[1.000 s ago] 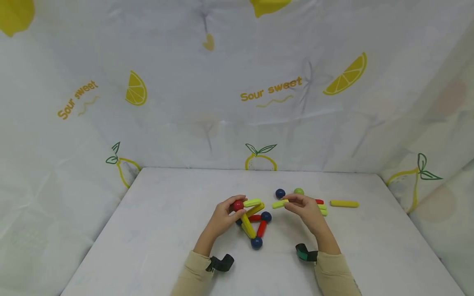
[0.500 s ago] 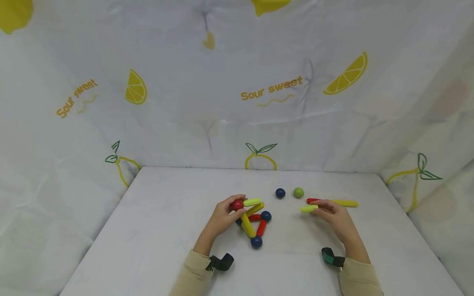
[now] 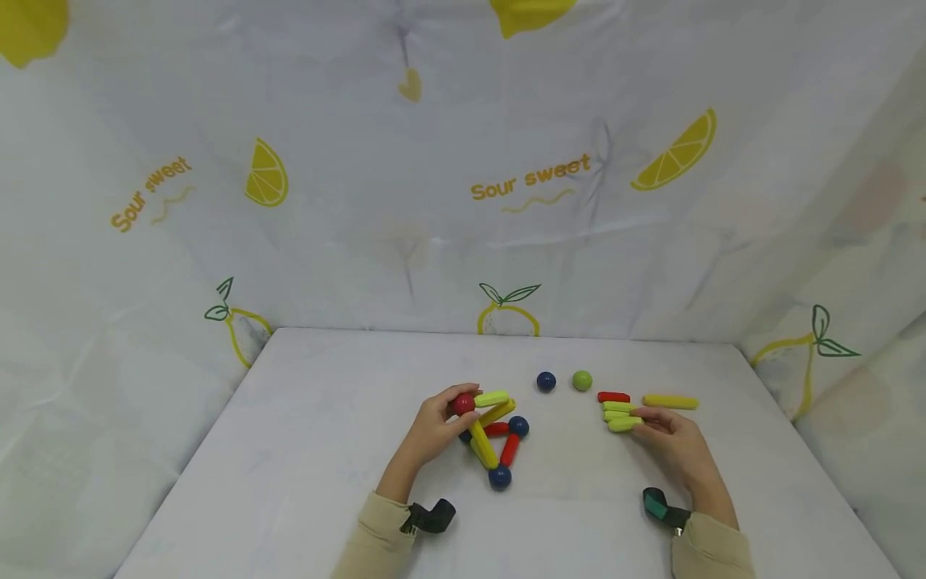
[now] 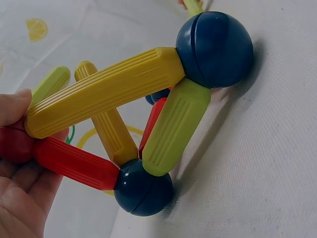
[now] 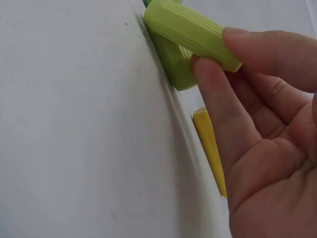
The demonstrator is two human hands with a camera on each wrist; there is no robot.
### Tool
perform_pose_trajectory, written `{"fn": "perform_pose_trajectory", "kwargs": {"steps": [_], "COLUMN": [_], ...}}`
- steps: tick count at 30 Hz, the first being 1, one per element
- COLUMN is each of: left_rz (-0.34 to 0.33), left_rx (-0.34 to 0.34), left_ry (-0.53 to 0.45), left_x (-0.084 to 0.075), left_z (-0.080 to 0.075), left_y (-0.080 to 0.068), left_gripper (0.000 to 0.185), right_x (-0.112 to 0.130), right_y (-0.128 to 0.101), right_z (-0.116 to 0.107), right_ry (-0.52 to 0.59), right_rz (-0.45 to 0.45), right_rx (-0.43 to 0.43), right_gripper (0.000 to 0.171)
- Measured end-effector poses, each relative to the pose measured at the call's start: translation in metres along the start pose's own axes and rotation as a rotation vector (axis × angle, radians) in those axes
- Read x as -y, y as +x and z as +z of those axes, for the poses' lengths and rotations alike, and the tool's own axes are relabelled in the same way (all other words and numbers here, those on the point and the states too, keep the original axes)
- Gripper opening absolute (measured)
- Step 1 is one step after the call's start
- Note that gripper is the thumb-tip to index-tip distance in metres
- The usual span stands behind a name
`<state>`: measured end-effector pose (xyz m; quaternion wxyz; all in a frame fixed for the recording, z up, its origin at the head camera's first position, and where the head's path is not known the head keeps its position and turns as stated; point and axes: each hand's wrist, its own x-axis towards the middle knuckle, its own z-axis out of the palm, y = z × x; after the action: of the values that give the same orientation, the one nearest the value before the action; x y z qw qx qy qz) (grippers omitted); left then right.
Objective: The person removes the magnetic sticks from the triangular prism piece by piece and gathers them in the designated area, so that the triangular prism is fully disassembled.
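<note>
My left hand [image 3: 432, 428] grips a red ball [image 3: 464, 404] at the top of a frame of balls and sticks. From that ball a yellow stick [image 4: 106, 93] and a red stick [image 4: 77, 163] run to blue balls [image 4: 215, 49] lower down. A light green stick [image 3: 492, 398] also juts out beside the red ball. Between thumb and finger, my right hand [image 3: 680, 441] pinches the end of another light green stick [image 5: 190, 32]. It overlaps more light green sticks [image 3: 617, 407] on the table at the right.
Behind the right hand lie a short red stick [image 3: 613, 396] and a longer yellow stick [image 3: 670, 401]. A loose blue ball [image 3: 546, 381] and a green ball [image 3: 582, 380] sit farther back on the white table [image 3: 347, 370]. A lemon-print cloth [image 3: 362, 201] hangs behind.
The right hand has moved right, away from the frame, carrying its light green stick over to the other light green ones. The left hand has stayed on the red ball.
</note>
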<state>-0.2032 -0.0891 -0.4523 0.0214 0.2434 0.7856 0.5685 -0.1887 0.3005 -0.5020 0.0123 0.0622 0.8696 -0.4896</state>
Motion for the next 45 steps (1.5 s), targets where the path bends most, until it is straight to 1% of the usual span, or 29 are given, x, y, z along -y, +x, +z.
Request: {"fn": "perform_pose_trajectory", "kwargs": {"steps": [4,12,18,21,25,28,31,34,39,41,42,43,45], "left_rz": [-0.004,-0.001,-0.007,-0.004,0.009,0.010,0.007,0.011,0.013,0.006,0.006,0.004,0.007], "left_rx": [-0.002,0.000,0.001,0.003,0.002,0.003,0.010,0.019,0.031,0.031,0.030,0.029,0.024], "left_ry": [0.004,0.011,0.019,0.026,0.029,0.028,0.025,0.025,0.025,0.021,0.021,0.019,0.016], "left_x": [0.001,0.000,0.000,-0.001,-0.003,-0.003,-0.001,0.000,-0.001,-0.002,-0.002,-0.003,-0.004], "left_z": [0.001,0.000,0.000,0.000,-0.001,-0.001,-0.001,0.000,0.000,-0.001,-0.001,-0.001,-0.001], "left_y": [-0.001,-0.001,0.000,0.000,0.000,-0.001,0.000,0.000,-0.001,-0.002,-0.002,-0.002,-0.001], "left_gripper": [0.038,0.039,0.039,0.040,0.041,0.041,0.042,0.042,0.043,0.043,0.043,0.043,0.043], "right_x": [-0.004,-0.007,-0.009,-0.010,-0.008,-0.001,0.007,0.009,-0.008,-0.011,-0.007,-0.002,0.016], "right_y": [0.000,0.001,0.004,0.005,0.005,0.004,0.001,0.001,0.018,0.024,0.025,0.024,0.018], "right_z": [0.002,0.003,0.005,0.007,0.009,0.009,0.008,0.008,0.020,0.026,0.029,0.032,0.036], "right_ry": [0.004,-0.103,-0.189,-0.197,-0.187,-0.176,-0.156,-0.123,-0.107,-0.076,-0.044,-0.004,0.068], "right_rz": [-0.023,-0.005,0.001,0.016,0.052,0.050,0.014,-0.029,-0.109,-0.160,-0.173,-0.189,-0.229], "right_rx": [-0.015,-0.032,-0.060,-0.068,-0.079,-0.108,-0.143,-0.168,-0.230,-0.221,-0.206,-0.185,-0.113], "right_gripper": [0.049,0.050,0.043,0.042,0.048,0.052,0.054,0.058,0.061,0.059,0.057,0.055,0.052]}}
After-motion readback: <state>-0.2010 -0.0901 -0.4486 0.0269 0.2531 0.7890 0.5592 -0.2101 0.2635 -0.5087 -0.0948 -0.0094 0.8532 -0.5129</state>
